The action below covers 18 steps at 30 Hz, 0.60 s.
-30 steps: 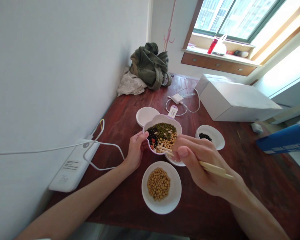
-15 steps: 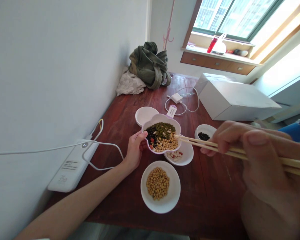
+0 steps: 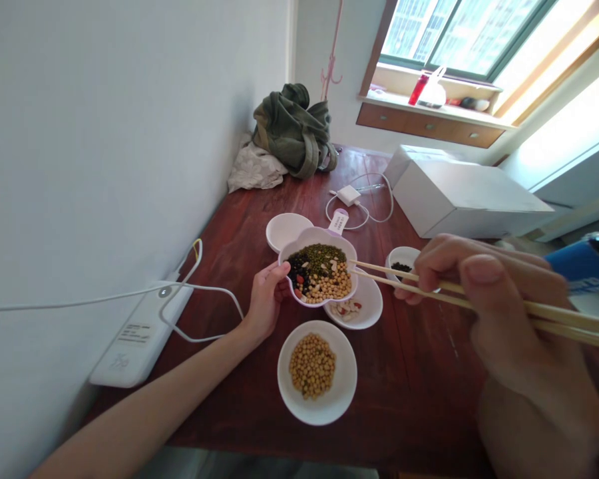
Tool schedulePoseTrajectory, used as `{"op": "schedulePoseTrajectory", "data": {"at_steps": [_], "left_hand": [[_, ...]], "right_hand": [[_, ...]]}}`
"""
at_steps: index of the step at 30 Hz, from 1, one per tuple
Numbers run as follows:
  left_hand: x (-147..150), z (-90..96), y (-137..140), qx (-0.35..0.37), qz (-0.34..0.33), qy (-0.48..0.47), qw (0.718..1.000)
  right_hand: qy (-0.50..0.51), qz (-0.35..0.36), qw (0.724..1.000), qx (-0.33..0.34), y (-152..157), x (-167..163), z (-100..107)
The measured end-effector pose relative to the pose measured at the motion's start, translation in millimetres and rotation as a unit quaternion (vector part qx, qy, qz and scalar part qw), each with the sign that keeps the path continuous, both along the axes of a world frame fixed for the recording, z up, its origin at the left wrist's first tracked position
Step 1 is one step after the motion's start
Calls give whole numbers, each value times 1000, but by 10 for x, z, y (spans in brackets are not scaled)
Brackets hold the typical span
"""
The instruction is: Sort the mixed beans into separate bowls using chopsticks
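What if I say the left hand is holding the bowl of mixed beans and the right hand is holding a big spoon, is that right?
Almost! Only the tool is wrong: the head view shows the right hand holding chopsticks. The left hand is indeed holding the bowl of mixed beans.

Right hand (image 3: 499,313) has been drawn back to the right, off the purple-rimmed bowl (image 3: 319,236), and is now seen larger, nearer the viewpoint. Chopsticks (image 3: 452,287): tips, lowered inside the bowl 1.0 s ago and kept close together 0.5 s ago, are now parted at its right edge. Dish of pale and reddish pieces (image 3: 372,303), mostly hidden at first, has been uncovered. Black-bean bowl (image 3: 404,254) and blue box (image 3: 579,266) are now more largely blocked by the hand
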<state>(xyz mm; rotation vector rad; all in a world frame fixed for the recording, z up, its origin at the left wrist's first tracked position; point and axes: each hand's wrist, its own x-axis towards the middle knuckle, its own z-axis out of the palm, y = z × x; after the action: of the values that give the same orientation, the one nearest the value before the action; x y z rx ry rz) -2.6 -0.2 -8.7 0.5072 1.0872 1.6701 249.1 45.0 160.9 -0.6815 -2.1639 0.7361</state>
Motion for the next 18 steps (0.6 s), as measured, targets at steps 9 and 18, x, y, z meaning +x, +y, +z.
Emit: {"op": "schedulePoseTrajectory", "data": {"at_steps": [9, 18], "left_hand": [[5, 29, -13, -5, 8, -2, 1000], [3, 2, -4, -5, 5, -11, 1000]], "right_hand": [[-64, 70, 995, -18, 225, -298, -288], [-71, 59, 996, -13, 230, -274, -286]]}}
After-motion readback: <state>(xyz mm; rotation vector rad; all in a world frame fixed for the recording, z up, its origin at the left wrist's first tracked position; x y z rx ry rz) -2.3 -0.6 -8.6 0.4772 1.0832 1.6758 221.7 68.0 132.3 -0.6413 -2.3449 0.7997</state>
